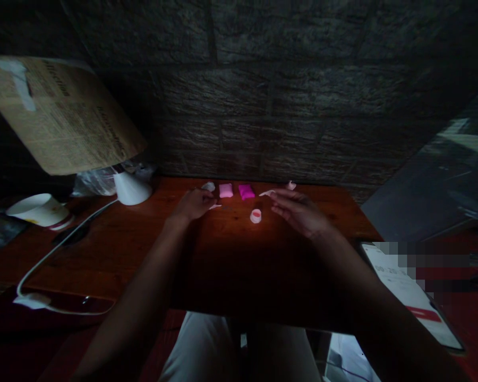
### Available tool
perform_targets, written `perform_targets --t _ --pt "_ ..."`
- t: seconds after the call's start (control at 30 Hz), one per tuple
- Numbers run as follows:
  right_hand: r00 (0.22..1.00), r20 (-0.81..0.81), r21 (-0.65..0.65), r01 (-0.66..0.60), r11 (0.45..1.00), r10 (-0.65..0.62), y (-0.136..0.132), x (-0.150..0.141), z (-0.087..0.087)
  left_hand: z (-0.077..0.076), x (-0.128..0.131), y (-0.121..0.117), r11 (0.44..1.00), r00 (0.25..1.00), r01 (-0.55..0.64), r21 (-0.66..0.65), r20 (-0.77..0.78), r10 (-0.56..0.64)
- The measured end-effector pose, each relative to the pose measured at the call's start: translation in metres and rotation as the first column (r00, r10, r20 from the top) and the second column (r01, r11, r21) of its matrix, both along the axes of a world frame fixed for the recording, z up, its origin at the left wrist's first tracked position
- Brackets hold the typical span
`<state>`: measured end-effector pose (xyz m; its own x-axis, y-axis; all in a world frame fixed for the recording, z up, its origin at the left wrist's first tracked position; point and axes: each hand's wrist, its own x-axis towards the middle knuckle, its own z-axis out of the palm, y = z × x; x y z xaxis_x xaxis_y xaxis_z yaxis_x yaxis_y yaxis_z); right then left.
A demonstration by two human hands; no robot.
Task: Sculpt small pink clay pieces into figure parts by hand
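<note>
My left hand [194,204] rests on the wooden table [143,249], fingers curled round a thin pale stick whose tip pokes out to the right. My right hand [297,211] hovers just right of a small white-and-red round piece [255,216] and pinches a thin white strip [266,193] at its fingertips. Behind the hands lie a light pink block [225,190], a magenta block [246,191], a small white lump [208,187] and a pale pink bit [291,185].
A white lamp base [131,190] with its cable [59,249] stands at the back left beside a white cup [37,209]. A newspaper sheet [59,114] hangs over the left. A phone [412,292] lies at the right edge. A brick wall backs the table.
</note>
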<state>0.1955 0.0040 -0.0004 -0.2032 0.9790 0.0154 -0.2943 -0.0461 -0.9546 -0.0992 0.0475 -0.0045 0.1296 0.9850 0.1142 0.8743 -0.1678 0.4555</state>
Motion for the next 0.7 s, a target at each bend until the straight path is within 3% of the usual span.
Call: perform_targets --t 0.07,0.13,0.23,0.33,0.4,0.57,0.7 --pt "1.0 0.018 0.018 0.013 1.0 -0.014 -0.001 -0.002 0.0 0.002 0.013 -0.005 0.974 0.999 -0.032 0.224 0.038 0.024" --pt "0.999 0.036 0.05 0.028 0.998 -0.03 -0.002 -0.005 0.001 0.002 0.031 -0.011 0.942 0.977 0.017 0.336 0.194 -0.087" --pt "0.998 0.039 0.079 0.043 0.996 -0.046 -0.004 -0.011 0.002 -0.003 0.059 -0.021 0.942 0.784 0.212 0.259 0.53 -0.322" --pt "0.999 0.025 0.077 0.043 0.996 -0.045 -0.006 -0.015 0.002 -0.008 0.079 -0.03 0.911 0.579 0.389 0.135 0.733 -0.356" --pt "0.998 0.044 0.079 0.032 0.996 -0.035 -0.007 -0.016 0.002 -0.01 0.084 -0.033 0.911 0.499 0.393 0.123 0.804 -0.323" --pt "0.994 0.106 0.088 -0.038 0.995 0.028 -0.009 -0.017 0.0 -0.013 0.084 -0.031 0.91 0.401 0.404 0.092 0.876 -0.267" --pt "0.997 0.067 0.093 -0.052 0.994 0.046 -0.01 -0.021 -0.003 -0.014 0.084 -0.031 0.902 0.408 0.41 0.137 0.857 -0.316"
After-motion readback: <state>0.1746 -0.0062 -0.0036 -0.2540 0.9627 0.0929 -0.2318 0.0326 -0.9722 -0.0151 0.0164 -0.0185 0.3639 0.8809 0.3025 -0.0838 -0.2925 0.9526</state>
